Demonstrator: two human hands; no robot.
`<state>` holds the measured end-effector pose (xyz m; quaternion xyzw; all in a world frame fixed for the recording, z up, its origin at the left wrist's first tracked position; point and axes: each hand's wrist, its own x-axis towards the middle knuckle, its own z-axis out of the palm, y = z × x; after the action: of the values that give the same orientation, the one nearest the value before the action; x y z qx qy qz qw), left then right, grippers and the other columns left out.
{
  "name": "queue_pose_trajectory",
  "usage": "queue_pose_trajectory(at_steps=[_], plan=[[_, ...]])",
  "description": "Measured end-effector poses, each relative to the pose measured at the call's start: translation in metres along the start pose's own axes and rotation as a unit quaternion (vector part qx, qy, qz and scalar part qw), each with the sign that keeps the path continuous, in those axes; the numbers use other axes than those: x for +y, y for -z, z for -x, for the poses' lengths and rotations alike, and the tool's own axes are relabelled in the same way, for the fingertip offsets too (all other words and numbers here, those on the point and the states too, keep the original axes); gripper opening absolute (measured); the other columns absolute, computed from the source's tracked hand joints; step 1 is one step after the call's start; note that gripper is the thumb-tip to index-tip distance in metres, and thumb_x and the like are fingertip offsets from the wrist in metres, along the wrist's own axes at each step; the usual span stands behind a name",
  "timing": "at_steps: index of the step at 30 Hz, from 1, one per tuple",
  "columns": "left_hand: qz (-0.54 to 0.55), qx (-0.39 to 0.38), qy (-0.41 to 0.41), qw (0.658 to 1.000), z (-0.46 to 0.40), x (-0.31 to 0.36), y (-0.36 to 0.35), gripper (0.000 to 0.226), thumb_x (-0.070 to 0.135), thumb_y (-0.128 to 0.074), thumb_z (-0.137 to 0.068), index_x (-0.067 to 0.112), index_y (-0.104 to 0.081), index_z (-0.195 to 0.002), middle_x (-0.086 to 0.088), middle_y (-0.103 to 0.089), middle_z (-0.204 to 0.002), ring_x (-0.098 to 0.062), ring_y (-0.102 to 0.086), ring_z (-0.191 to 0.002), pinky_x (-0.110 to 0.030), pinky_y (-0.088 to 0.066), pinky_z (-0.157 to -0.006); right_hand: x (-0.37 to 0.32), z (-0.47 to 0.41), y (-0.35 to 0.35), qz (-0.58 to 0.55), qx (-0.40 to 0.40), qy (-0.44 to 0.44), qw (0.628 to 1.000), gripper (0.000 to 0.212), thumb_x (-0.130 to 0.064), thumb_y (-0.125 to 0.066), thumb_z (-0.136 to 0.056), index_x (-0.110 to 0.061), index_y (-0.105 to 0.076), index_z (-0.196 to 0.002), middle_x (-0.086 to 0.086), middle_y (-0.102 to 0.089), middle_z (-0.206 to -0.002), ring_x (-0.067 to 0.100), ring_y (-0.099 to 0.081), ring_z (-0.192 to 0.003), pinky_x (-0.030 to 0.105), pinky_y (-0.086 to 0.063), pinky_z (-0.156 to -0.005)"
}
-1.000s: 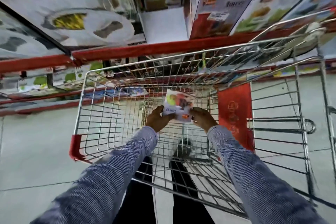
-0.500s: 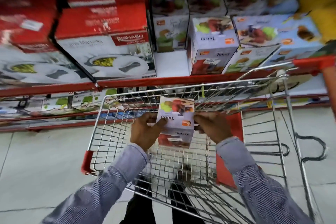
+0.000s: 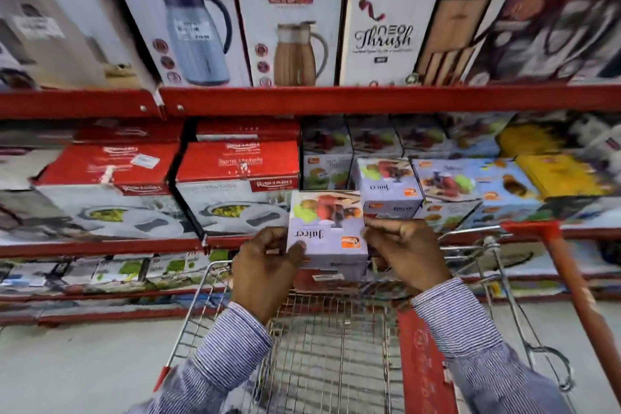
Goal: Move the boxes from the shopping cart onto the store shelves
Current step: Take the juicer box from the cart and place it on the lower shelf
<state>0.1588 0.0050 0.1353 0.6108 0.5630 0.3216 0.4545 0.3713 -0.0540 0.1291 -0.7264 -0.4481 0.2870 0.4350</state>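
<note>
"Juicer" on held box, "GOOD DAY" on jug box, "Thrush" on knife box, "RISHABH" on red box

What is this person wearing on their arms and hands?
Both arms are in long shirt sleeves with fine blue-and-white stripes, cuffed at the wrists. The left hand and right hand are bare: no gloves, and no watch or rings are visible.

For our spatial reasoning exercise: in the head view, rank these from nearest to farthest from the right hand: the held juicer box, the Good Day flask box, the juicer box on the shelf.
From the right hand:
1. Held juicer box, touching it, to its left.
2. Shelf juicer box, just above.
3. Good Day flask box, upper shelf, farthest.
</note>
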Motion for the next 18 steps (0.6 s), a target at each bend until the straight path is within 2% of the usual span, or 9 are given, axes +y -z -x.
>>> queue_pose_trajectory(at_steps=[2,4,9,12,14,16,18], plan=[[-0.030,0.006,-0.014,0.999,-0.007,0.006,-0.001,0.031,0.037,-0.074,-0.078,0.020,-0.073,-0.104,0.003,-0.079,-0.095,-0.013,-0.073,-0.084,-0.040,-0.061,-0.082,-0.003,-0.007,0.001,-0.014,0.008,-0.008,1.000,0.027,-0.018,-0.072,-0.081,-0.010,-0.073,-0.107,-0.006,-0.073,-0.093,-0.013,-0.066,-0.069,0.008,-0.053,-0.065],[-0.038,0.006,-0.024,0.999,-0.015,0.009,-0.002,0.029,0.029,-0.073,-0.082,0.018,-0.072,-0.109,0.001,-0.078,-0.101,-0.013,-0.072,-0.085,-0.039,-0.061,-0.083,-0.006,-0.014,0.001,-0.025,0.015,-0.028,0.999,0.026,-0.019,-0.072,-0.081,-0.012,-0.073,-0.106,-0.009,-0.073,-0.087,-0.003,-0.069,-0.066,0.019,-0.059,-0.065],[-0.040,0.018,-0.044,0.998,-0.029,0.008,-0.013,0.040,0.035,-0.069,-0.077,0.016,-0.071,-0.112,-0.003,-0.078,-0.103,-0.019,-0.074,-0.086,-0.045,-0.062,-0.082,-0.007,-0.032,0.002,-0.030,0.026,-0.064,0.997,0.028,-0.020,-0.072,-0.081,-0.013,-0.073,-0.108,0.001,-0.076,-0.097,0.014,-0.073,-0.075,0.034,-0.061,-0.074],[-0.026,0.013,-0.036,0.999,-0.032,0.006,-0.023,0.034,0.025,-0.072,-0.081,0.013,-0.070,-0.113,-0.005,-0.078,-0.100,-0.015,-0.073,-0.074,-0.043,-0.062,-0.078,-0.007,-0.043,0.004,-0.016,0.031,-0.071,0.997,0.027,-0.017,-0.071,-0.082,-0.013,-0.073,-0.109,0.004,-0.077,-0.099,0.012,-0.072,-0.074,0.033,-0.061,-0.074],[-0.019,0.014,-0.034,0.999,-0.033,0.005,-0.029,0.031,0.017,-0.072,-0.083,0.014,-0.069,-0.114,-0.006,-0.078,-0.101,-0.010,-0.069,-0.065,-0.034,-0.062,-0.074,-0.006,-0.050,0.006,0.007,0.036,-0.067,0.997,0.026,-0.017,-0.071,-0.081,-0.014,-0.073,-0.107,0.005,-0.077,-0.102,0.015,-0.072,-0.084,0.039,-0.060,-0.083],[-0.016,0.017,-0.041,0.999,-0.033,0.004,-0.034,0.031,0.014,-0.071,-0.083,0.015,-0.068,-0.114,-0.004,-0.078,-0.101,-0.008,-0.069,-0.065,-0.024,-0.060,-0.067,-0.007,-0.053,0.007,0.016,0.033,-0.073,0.997,0.025,-0.016,-0.071,-0.081,-0.014,-0.074,-0.106,0.005,-0.077,-0.101,0.018,-0.072,-0.090,0.042,-0.058,-0.088],[-0.010,0.018,-0.042,0.999,-0.034,0.002,-0.037,0.031,0.012,-0.071,-0.084,0.015,-0.068,-0.115,-0.003,-0.077,-0.098,0.001,-0.066,-0.063,-0.007,-0.052,-0.058,-0.006,-0.054,0.008,0.030,0.027,-0.078,0.996,0.026,-0.014,-0.070,-0.082,-0.012,-0.073,-0.107,0.005,-0.077,-0.097,0.017,-0.071,-0.090,0.040,-0.057,-0.089]])
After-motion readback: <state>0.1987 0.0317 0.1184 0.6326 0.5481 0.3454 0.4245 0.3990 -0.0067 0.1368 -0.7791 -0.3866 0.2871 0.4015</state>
